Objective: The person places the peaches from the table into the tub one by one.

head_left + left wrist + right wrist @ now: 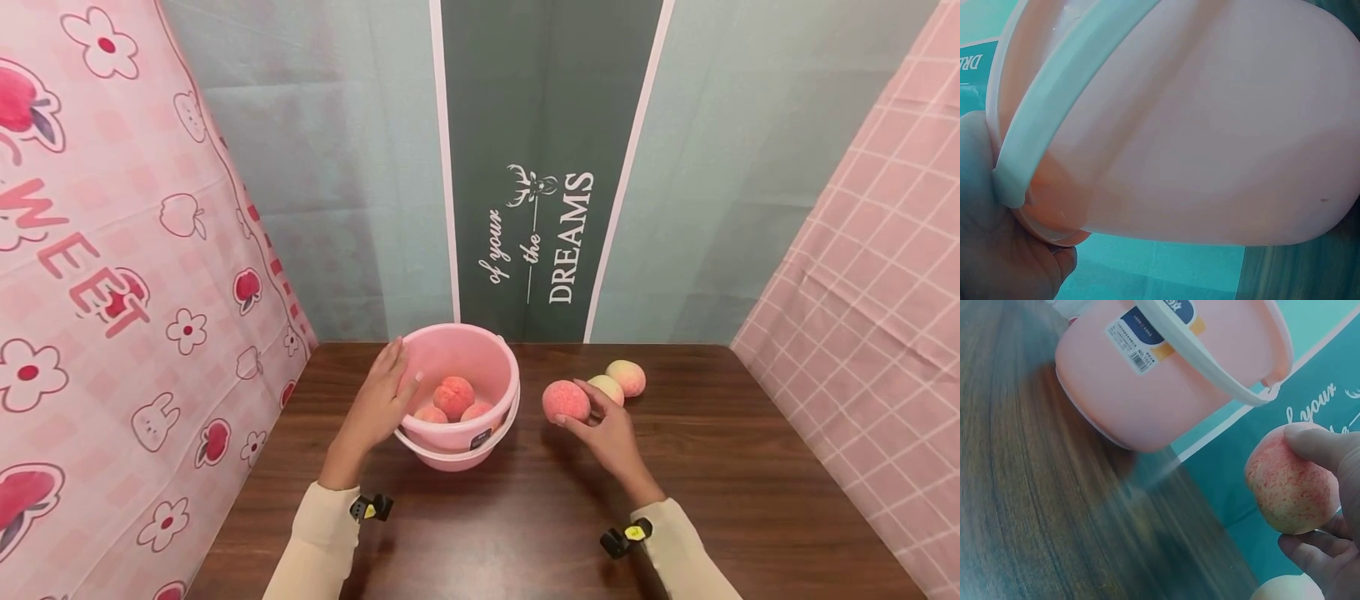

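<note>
A pink bucket (457,346) stands at the middle left of the table with its pale handle (1197,353) lowered around the front. Three peaches (453,397) show inside it. My left hand (378,400) holds the bucket's left rim, thumb over the edge and fingers along the outside. To the right of the bucket, my right hand (607,433) grips a reddish peach (566,402) between thumb and fingers; the right wrist view shows this peach raised off the tabletop. Just behind that hand are two more peaches, a pale one (606,388) partly hidden and a pink-and-yellow one (628,377).
The brown wooden table (480,533) ends at a green cloth backdrop (532,317) with printed words. Pink patterned cloth (187,375) hangs along the left side, and pink checked cloth (847,333) along the right. A label (1138,340) is on the bucket's outer wall.
</note>
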The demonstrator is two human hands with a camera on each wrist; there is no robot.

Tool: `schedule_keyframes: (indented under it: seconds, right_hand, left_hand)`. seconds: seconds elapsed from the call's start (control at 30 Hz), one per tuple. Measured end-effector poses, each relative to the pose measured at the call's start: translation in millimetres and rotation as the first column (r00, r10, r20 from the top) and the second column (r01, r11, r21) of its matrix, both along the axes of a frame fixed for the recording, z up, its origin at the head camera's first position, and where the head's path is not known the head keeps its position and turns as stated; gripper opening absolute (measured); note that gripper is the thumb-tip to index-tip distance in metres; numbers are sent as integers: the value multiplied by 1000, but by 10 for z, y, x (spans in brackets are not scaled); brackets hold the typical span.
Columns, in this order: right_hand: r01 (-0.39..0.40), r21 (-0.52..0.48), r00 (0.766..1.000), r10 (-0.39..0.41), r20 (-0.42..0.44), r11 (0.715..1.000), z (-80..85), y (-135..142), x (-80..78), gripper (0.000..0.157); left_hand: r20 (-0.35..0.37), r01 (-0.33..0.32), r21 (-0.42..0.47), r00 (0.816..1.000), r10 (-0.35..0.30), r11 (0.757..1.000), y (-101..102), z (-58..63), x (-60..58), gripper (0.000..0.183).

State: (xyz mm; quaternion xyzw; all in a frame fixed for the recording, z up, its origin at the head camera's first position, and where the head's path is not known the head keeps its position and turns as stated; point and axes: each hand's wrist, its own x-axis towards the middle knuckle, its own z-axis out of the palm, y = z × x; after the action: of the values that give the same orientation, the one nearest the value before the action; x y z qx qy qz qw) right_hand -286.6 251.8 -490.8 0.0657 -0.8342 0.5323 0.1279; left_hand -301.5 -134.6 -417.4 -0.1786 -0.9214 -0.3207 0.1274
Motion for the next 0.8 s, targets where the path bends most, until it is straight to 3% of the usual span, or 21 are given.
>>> schedule_keyframes:
  seconds: [0.4, 0.8]
  right_hand:
    - [-22, -26, 1000, 22, 2, 999, 147, -75, 17, 74]
    - [-50, -106, 997, 43, -68, 993, 303, -144, 15, 69]
  left_hand:
    - [-10, -1, -5, 1000, 1, 1000, 1, -5, -13, 66]
    - [-18, 5, -1, 1000, -5, 1000, -17, -27, -7, 66]
